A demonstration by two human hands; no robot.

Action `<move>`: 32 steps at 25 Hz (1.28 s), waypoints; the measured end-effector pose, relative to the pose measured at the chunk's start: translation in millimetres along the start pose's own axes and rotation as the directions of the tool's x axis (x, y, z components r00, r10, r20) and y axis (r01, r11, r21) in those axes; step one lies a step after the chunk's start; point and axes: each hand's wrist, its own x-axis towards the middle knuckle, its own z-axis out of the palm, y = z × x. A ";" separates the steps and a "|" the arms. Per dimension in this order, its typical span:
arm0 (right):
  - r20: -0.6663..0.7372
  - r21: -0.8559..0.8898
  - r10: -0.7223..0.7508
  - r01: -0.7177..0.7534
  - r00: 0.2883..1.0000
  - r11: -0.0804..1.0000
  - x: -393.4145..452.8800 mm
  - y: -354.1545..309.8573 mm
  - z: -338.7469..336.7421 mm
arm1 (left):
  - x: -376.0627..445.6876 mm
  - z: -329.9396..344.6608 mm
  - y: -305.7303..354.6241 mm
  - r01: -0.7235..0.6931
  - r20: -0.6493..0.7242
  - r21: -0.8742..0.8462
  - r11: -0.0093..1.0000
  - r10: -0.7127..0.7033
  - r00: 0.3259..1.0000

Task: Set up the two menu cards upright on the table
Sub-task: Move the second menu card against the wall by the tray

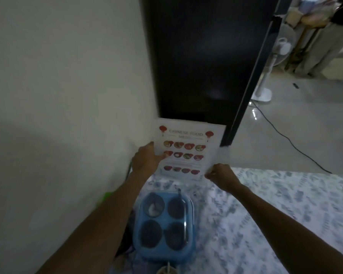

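Note:
A white menu card [188, 143] printed with red lanterns and rows of food pictures stands nearly upright at the far end of the table [285, 204]. The edge of a second sheet shows just behind its top. My left hand [147, 159] grips the card's left edge, thumb on its front. At the lower right corner, my right hand [220, 175] pinches the card. The card's bottom edge is at the tabletop, close to the white wall and a black panel.
A blue condiment tray [191, 206] with four dark cups stands on the patterned tablecloth just below my hands. A white wall [67, 95] is at left and a black panel [202, 56] behind. A standing fan [263, 91], a floor cable and a person are at the far right.

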 end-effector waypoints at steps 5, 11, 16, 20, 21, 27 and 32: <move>0.086 0.045 -0.057 0.053 0.995 0.998 41.7 -38.2 62.8 | 21.9 -23.1 -63.9 0.136 -0.076 -0.084 0.987 -0.142 0.987; 0.095 0.017 -0.107 0.106 0.990 0.994 72.9 -57.0 85.8 | 46.0 -29.8 -79.4 0.173 -0.149 -0.039 0.984 -0.177 0.973; 0.089 0.021 -0.106 0.104 0.990 0.994 79.6 -61.3 95.3 | 46.2 -28.0 -74.6 0.201 -0.149 0.172 0.964 -0.177 0.973; 0.089 0.034 -0.112 0.109 0.990 0.993 80.6 -72.9 101.1 | 42.8 -29.1 -76.2 0.188 -0.119 0.204 0.961 -0.167 0.979; 0.092 0.033 -0.104 0.101 0.990 0.994 80.3 -75.2 101.4 | 41.5 -29.3 -76.1 0.192 -0.117 0.204 0.960 -0.171 0.978; 0.099 0.075 -0.083 0.076 0.992 0.994 77.6 -79.3 100.4 | 34.8 -30.1 -77.6 0.148 -0.110 0.230 0.962 -0.125 0.986; 0.138 0.016 -0.101 0.100 0.985 0.995 72.9 -84.8 94.4 | 28.7 -28.0 -67.6 0.109 -0.117 0.210 0.972 -0.085 0.989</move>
